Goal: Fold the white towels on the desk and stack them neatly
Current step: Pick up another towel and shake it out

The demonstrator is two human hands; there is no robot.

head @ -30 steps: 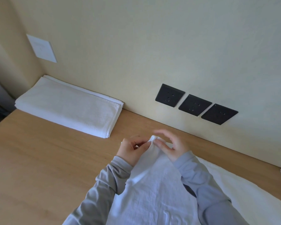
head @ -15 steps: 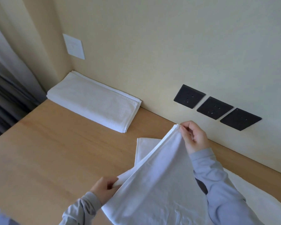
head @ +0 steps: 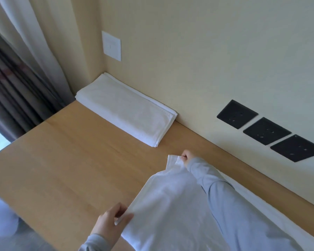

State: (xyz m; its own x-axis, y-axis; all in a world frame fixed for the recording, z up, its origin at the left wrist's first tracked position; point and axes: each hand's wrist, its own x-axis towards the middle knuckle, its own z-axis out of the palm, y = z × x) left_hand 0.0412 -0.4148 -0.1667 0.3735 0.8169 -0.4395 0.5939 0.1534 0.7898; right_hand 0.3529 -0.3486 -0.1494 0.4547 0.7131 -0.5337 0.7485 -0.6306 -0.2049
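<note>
A white towel (head: 170, 205) lies half folded on the wooden desk (head: 71, 169), its left edge stretched between my two hands. My right hand (head: 187, 156) pinches the far corner low over the desk. At the near edge of the desk, my left hand (head: 111, 223) grips the near corner. A folded white towel (head: 127, 109) rests flat against the wall in the far left corner of the desk. More white cloth (head: 279, 211) spreads to the right under my right sleeve.
Three black wall sockets (head: 266, 131) sit on the wall just above the desk at the right. A white switch plate (head: 111, 45) hangs above the folded towel. Curtains (head: 22, 84) hang at the left past the desk's end.
My hands moved apart from a shared corner. The left hand slid to the near edge, and the right hand brought the far corner down toward the desk. The view swung left.
</note>
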